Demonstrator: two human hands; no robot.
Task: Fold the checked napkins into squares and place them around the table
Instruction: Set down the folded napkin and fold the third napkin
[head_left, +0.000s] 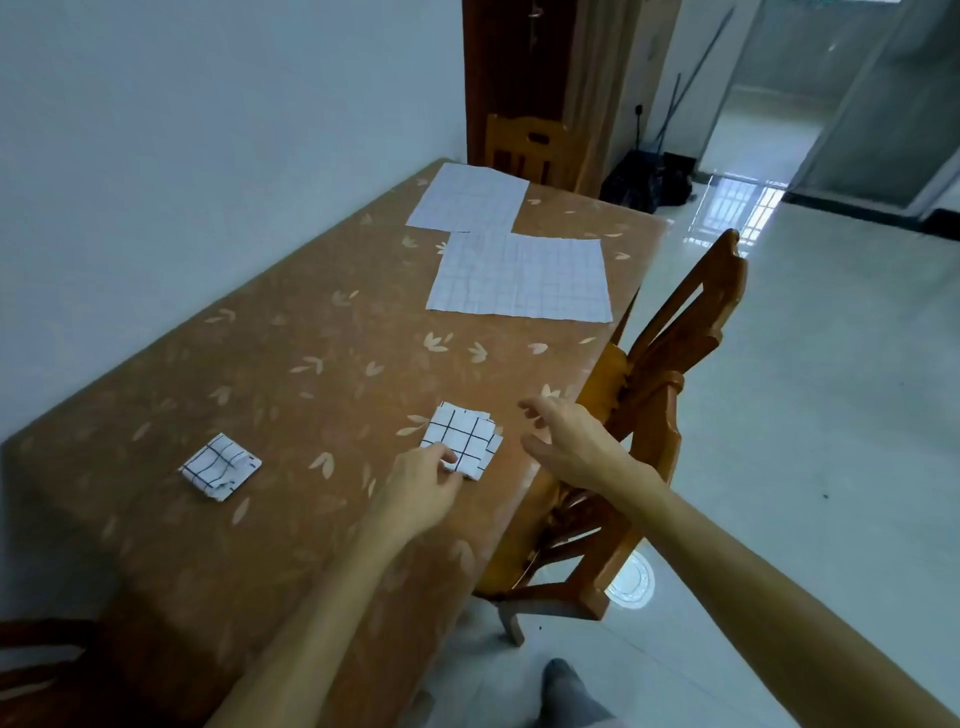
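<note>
A folded checked napkin (462, 439) lies near the right edge of the brown leaf-patterned table (311, 364). My left hand (423, 486) pinches its near-left corner. Just to the right of that napkin, my right hand (563, 436) hovers with relaxed fingers and holds nothing. A second folded checked napkin (221, 467) rests further left on the table. Two unfolded checked napkins lie flat at the far end, one (522, 275) nearer and one (470, 198) behind it.
A wooden chair (654, 395) is tucked against the table's right side, close under my right hand. Another wooden chair (524, 148) stands at the far end. A wall runs along the left. Glossy tiled floor (805, 415) spreads to the right.
</note>
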